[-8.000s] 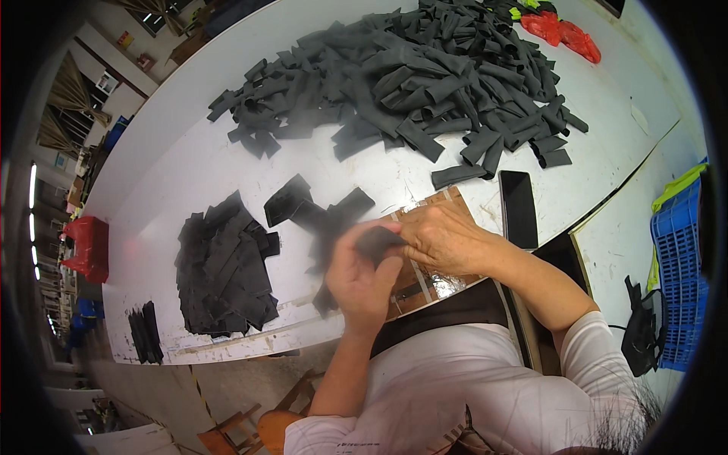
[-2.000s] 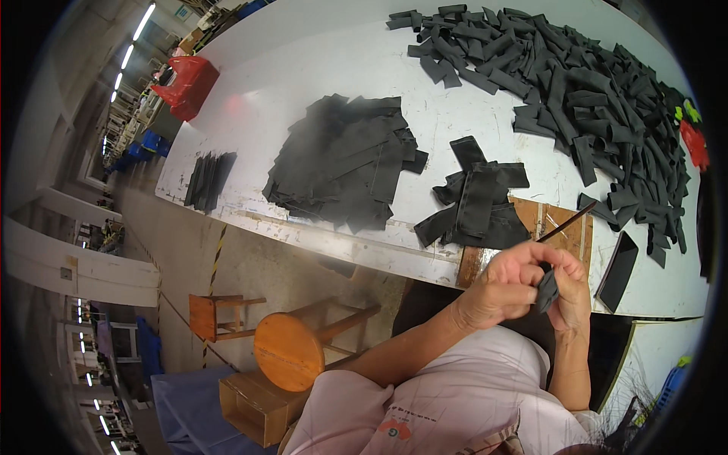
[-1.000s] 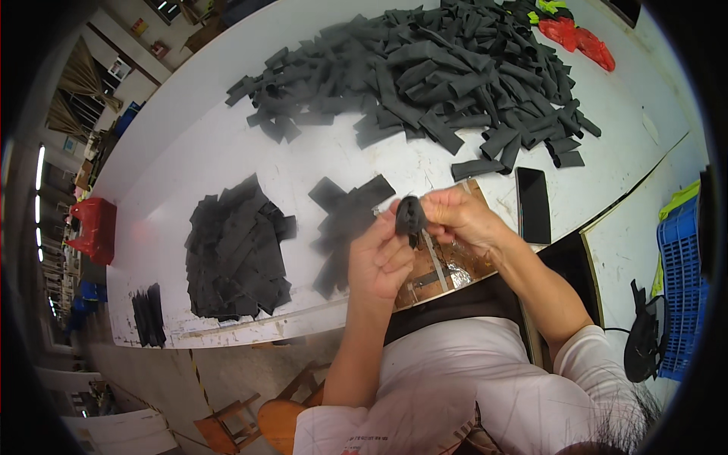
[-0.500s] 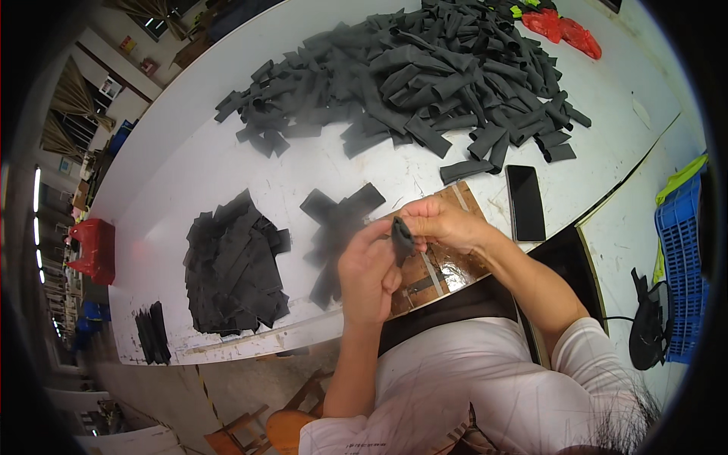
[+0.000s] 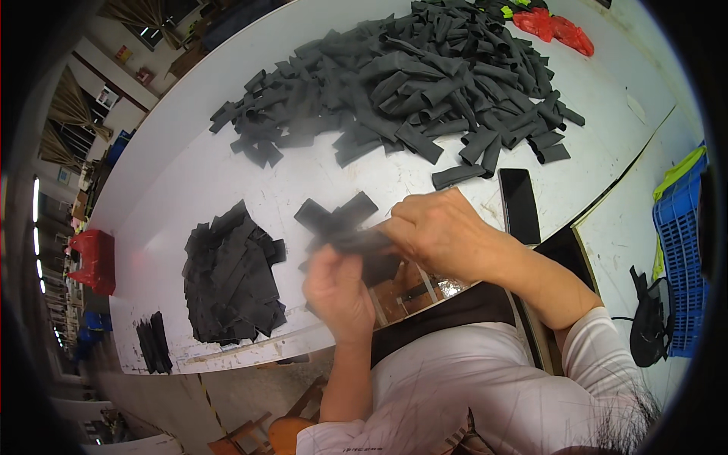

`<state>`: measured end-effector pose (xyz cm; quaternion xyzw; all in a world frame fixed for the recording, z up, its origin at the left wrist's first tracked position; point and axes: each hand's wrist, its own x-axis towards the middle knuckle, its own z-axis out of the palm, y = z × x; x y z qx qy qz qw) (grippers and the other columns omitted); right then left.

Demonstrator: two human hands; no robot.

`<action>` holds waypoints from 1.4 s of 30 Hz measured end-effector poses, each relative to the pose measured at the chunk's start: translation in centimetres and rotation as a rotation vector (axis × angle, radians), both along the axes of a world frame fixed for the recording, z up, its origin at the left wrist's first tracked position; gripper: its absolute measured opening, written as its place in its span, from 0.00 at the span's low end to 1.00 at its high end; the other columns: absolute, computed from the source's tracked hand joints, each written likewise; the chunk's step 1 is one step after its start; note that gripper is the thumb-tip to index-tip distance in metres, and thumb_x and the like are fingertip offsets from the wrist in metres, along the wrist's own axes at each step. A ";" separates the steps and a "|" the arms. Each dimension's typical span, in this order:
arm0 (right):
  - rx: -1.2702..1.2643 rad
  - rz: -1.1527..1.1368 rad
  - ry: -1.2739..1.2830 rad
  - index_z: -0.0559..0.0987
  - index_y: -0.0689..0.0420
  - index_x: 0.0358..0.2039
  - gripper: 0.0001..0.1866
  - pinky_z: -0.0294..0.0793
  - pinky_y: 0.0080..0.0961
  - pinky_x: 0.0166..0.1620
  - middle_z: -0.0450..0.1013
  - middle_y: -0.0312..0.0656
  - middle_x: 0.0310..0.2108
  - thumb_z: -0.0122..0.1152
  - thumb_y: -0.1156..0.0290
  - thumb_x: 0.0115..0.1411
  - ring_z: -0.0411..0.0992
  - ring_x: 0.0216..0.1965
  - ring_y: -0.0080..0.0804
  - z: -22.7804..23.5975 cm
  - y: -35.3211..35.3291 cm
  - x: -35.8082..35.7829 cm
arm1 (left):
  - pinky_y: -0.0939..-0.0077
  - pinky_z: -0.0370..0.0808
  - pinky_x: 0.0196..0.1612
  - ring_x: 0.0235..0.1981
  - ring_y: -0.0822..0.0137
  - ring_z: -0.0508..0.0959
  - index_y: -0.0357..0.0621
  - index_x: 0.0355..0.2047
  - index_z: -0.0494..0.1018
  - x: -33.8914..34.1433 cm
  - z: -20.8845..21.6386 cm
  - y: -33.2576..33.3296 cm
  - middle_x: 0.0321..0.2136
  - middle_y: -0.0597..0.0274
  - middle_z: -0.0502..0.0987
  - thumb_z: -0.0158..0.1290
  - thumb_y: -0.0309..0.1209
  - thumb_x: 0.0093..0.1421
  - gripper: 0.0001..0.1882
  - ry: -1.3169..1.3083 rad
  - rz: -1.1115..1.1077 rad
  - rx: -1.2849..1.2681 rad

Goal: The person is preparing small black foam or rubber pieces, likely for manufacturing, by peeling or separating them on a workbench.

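Between my hands a dark grey fabric tube [image 5: 368,243] stretches out sideways, smeared by motion. My right hand [image 5: 444,231] pinches its right end, knuckles up. At the lower left of the tube, my left hand [image 5: 340,292] has its fingers closed at the cloth; its fingertips are blurred. Just beyond the left hand lies a small crossed stack of the same tubes [image 5: 353,208], partly covered by the held piece. Under my hands a brown board with pale strips [image 5: 398,299] sits at the table edge.
A big heap of loose grey tubes [image 5: 425,83] covers the far table [image 5: 174,182]. Flattened pieces form a neat pile [image 5: 231,280] at left, beside a small bundle [image 5: 154,343]. A black phone [image 5: 519,205] lies right, a blue crate [image 5: 677,258] farther right, red bags [image 5: 552,29] at the back.
Both hands have moved left with the fabric tube. It was held upright with its open end showing and is now stretched sideways near the crossed stack; my right hand has turned knuckles up.
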<state>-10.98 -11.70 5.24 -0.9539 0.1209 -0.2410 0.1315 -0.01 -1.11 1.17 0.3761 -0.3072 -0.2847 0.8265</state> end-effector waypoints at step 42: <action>0.577 0.109 -0.064 0.71 0.60 0.31 0.12 0.66 0.36 0.33 0.69 0.48 0.24 0.48 0.64 0.55 0.67 0.30 0.49 -8.2 -1.1 -0.8 | 0.81 0.69 0.36 0.32 0.71 0.72 0.34 0.33 0.71 -1.1 1.2 -1.8 0.28 0.58 0.73 0.50 0.16 0.48 0.10 -0.273 -0.153 0.200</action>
